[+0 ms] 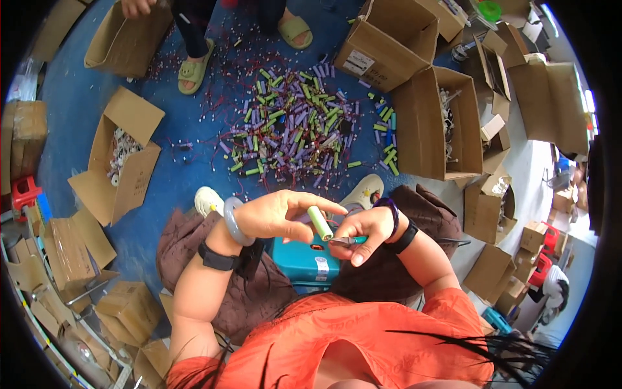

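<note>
In the head view, the left hand point(275, 215) pinches a light-green cylindrical battery cell point(319, 223) at mid-body; it looks rigid, smooth, probably slippery. The right hand point(363, 230) clenches small cutters point(346, 240) just beside its lower end.

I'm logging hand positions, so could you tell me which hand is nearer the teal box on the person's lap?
Right. The right hand holds cutters directly above the teal box; the left hand, gripping a green cell, sits higher.

1 head-worn fisheye looks steeply down, close over the lap, perhaps seated.
</note>
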Tool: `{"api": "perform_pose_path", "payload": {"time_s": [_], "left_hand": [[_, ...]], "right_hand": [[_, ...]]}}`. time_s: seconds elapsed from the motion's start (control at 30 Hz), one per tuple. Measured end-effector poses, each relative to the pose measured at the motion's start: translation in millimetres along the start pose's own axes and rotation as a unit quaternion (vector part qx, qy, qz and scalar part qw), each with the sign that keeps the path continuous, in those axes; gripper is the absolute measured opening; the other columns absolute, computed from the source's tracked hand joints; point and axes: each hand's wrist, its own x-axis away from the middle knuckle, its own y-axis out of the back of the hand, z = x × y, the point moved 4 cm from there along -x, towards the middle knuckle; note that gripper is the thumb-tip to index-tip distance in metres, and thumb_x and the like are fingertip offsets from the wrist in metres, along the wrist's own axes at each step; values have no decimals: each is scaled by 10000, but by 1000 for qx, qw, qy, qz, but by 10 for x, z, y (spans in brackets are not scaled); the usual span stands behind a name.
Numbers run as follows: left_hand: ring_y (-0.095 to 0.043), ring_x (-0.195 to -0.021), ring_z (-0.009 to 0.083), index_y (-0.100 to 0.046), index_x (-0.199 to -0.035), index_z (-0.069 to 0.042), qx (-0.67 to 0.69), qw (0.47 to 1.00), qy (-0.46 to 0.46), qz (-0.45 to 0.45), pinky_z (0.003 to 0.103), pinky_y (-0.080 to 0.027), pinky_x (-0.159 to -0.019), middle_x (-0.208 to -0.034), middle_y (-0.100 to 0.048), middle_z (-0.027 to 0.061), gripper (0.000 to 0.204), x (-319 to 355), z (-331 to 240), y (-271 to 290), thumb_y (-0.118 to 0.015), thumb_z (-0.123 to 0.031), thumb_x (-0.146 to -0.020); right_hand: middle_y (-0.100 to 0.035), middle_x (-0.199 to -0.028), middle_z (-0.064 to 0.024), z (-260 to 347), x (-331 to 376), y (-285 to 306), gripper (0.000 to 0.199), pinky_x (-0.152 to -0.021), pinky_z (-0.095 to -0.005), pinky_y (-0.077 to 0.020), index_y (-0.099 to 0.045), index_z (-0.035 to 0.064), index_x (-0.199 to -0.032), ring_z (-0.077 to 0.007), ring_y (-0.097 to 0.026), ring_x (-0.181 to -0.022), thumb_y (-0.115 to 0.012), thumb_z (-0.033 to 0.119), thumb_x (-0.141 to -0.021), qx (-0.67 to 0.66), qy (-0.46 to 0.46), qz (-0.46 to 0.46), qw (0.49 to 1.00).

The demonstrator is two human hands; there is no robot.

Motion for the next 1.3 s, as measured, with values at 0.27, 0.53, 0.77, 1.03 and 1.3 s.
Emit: {"api": "perform_pose_path", "payload": {"time_s": [0.27,0.53,0.77,1.03,1.3], "left_hand": [[-438,-567,46,-689,-938,-5,-207,921,-160,-287,201,-378,-543,-771,-546,11,287,-35,-171,165,-590,-272,-976],[-560,-893,118,-646,-1212,-52,-371,870,-146,-291,235,-442,-723,-1204,-587,87,420,-91,-266,-92,-594,101,-824],[-544,-662,67,-675,-1025,-10,-460,778,-150,-402,217,-436,-598,-855,-660,26,182,-59,-202,36,-722,-48,-854],[-654,-734,150,-681,-1028,-14,-338,791,-86,-503,290,-521,-646,-876,-701,99,222,-99,-107,88,-747,-41,-818],[-688,-770,292,-677,-994,-33,-626,622,-213,-419,332,-542,-666,-881,-697,132,211,-349,-208,-129,-732,-3,-792]], "right_hand": [[-434,-675,67,-77,116,205,275,-487,-204,-269,-535,80,-809,-29,-371,-557,-702,278,-900,-21,44,-58,997],[-317,-600,97,-52,145,289,271,-410,-194,-201,-484,116,-784,-11,-281,-486,-651,265,-938,-127,37,-64,989],[-308,-590,98,-133,108,385,254,-408,-210,-201,-492,138,-800,-21,-282,-478,-640,285,-945,-158,64,-204,964],[-330,-631,65,-147,-204,48,213,-444,-226,-247,-459,140,-851,-45,-316,-522,-573,258,-987,-289,201,-303,885],[-300,-601,81,-120,-241,-192,395,-447,-258,-255,-392,176,-685,-60,-275,-486,-546,376,-989,-414,281,-303,811]]}}
